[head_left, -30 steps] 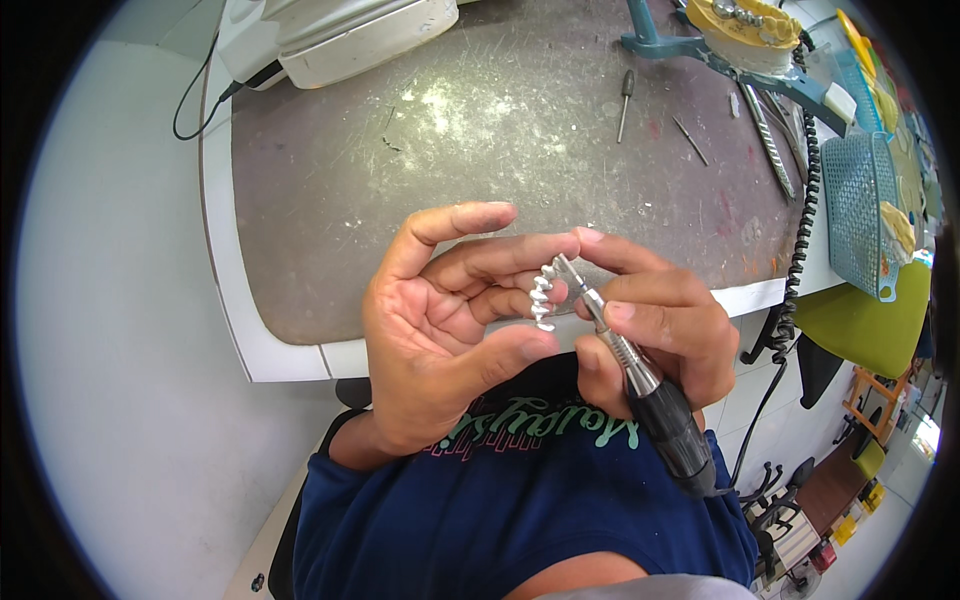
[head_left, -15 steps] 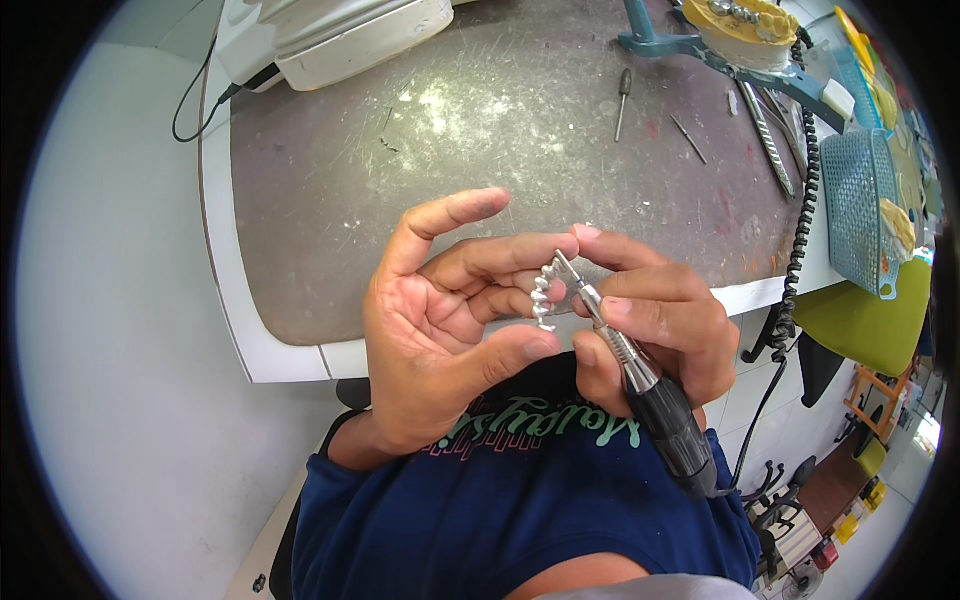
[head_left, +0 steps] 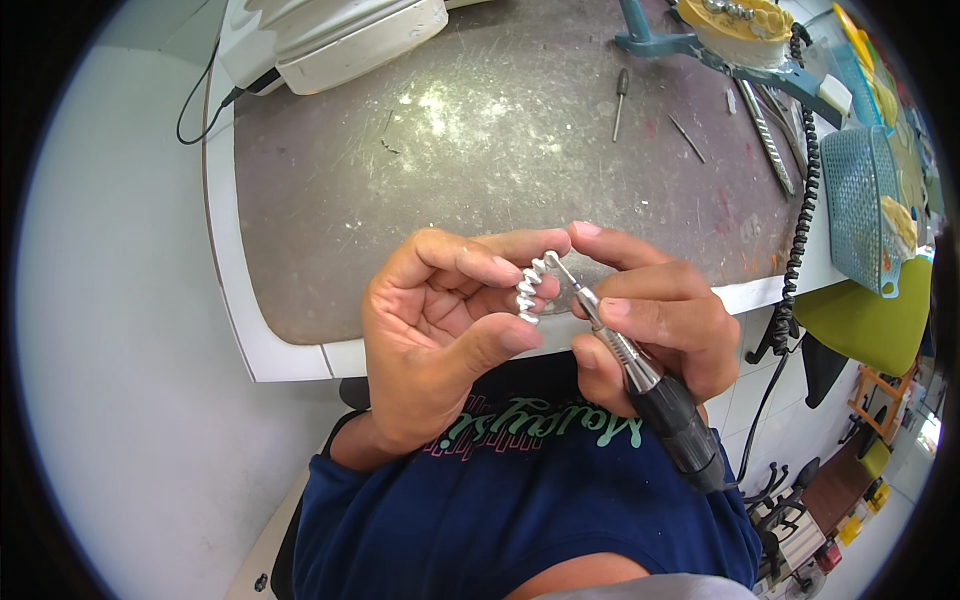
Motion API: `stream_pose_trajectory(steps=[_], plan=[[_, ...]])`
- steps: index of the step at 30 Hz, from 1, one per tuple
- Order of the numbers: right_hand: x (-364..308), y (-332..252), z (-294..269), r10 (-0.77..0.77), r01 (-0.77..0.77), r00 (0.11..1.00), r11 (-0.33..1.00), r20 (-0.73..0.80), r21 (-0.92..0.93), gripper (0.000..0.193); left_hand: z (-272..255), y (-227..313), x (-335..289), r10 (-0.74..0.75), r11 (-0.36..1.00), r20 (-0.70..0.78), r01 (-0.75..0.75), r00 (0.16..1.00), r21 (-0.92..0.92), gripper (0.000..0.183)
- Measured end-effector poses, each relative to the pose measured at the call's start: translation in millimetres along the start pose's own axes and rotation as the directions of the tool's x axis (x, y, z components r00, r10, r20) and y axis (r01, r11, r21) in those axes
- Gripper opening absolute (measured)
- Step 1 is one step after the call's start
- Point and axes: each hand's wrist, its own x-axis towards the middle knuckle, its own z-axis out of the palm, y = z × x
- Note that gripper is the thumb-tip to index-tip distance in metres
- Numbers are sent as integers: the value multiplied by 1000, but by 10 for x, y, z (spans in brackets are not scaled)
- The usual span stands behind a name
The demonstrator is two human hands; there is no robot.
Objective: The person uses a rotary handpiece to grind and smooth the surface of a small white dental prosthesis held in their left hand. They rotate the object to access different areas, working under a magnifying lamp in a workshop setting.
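Note:
A curved silver metal dental bridge [head_left: 526,290] with several knobbly tooth shapes sits in the fingers of my left hand [head_left: 425,325]. Thumb and index finger are at its ends and side, with the other fingers behind it. My right hand [head_left: 675,310] grips a rotary handpiece [head_left: 675,410], silver toward the tip and black at the body, like a pen. Its thin bur [head_left: 567,269] reaches the upper end of the bridge; whether it presses on the metal I cannot tell. The index fingertips of both hands meet or nearly meet just above.
A yellow and white dental model [head_left: 738,50] sits in a blue articulator [head_left: 660,45] at the far right. Nearby lie a dark-headed bur [head_left: 621,100], a thin bur [head_left: 687,138] and metal instruments [head_left: 766,140]. A coiled black cord [head_left: 805,200] runs beside a blue basket [head_left: 860,210]. A white machine [head_left: 360,45] stands far left.
My left index finger has curled down from its raised position onto the bridge. The bridge has turned and shifted slightly left, showing its tooth shapes more fully. The handpiece has barely moved.

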Motion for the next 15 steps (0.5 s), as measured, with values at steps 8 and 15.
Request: stream_pose_trajectory(steps=[8,15], plan=[[65,-31,-3,-35,36,998,999,59,-26,24,22,11,17,4,1000,17,-4,1000,-29,45],[52,-41,9,-17,18,998,999,55,-31,22,3,20,11,-37,999,-15,36,999,-37,61]])
